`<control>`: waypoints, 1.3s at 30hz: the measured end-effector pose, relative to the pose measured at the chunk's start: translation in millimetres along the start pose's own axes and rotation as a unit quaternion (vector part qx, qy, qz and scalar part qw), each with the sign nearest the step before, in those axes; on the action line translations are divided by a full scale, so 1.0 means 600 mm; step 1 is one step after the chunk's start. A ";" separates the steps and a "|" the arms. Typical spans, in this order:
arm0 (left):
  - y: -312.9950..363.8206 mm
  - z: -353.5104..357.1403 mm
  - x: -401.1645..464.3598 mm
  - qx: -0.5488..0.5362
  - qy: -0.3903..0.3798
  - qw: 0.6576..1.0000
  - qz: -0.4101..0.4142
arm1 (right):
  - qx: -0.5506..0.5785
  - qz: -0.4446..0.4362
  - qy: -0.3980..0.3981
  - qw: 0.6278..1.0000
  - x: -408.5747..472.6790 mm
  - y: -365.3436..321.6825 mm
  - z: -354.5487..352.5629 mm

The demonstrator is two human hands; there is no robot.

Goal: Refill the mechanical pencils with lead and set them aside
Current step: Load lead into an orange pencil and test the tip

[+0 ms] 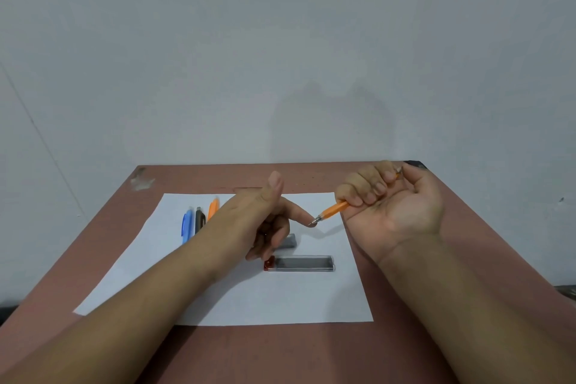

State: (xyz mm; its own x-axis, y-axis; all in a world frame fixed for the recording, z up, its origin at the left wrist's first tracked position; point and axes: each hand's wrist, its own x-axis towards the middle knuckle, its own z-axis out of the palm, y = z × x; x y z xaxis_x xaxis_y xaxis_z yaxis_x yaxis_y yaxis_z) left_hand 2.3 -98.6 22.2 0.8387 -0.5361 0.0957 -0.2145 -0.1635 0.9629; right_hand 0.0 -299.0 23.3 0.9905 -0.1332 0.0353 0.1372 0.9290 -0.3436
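Observation:
My right hand grips an orange mechanical pencil in a fist, palm up, its metal tip pointing down-left. My left hand has its thumb raised and its index fingertip pressed against the pencil's tip; its other fingers are curled, and I cannot tell if they hold anything. On the white paper lie a blue pencil, a dark grey pencil and another orange pencil, side by side and partly hidden by my left forearm. A grey lead case with a red cap lies below my hands.
The paper lies on a reddish-brown table set against a pale wall. A small grey block sits just behind my left hand's curled fingers. A worn patch marks the table's far left corner.

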 end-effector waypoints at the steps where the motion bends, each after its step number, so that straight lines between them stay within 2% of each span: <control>1: 0.000 0.000 0.000 0.000 -0.001 1.000 -0.001 | 0.000 -0.001 0.000 1.000 0.000 0.000 0.000; 39: -0.007 -0.003 0.001 -0.022 0.000 1.000 -0.001 | -0.013 -0.009 -0.002 1.000 0.001 0.002 -0.001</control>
State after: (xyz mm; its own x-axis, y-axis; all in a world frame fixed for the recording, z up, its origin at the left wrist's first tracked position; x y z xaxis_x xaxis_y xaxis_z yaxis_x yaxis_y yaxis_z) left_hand 4.7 -96.8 18.9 0.8391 -0.5359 0.0938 -0.1902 -0.1275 0.9734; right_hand 0.9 -298.2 22.2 0.9880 -0.1483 0.0444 0.1542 0.9171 -0.3676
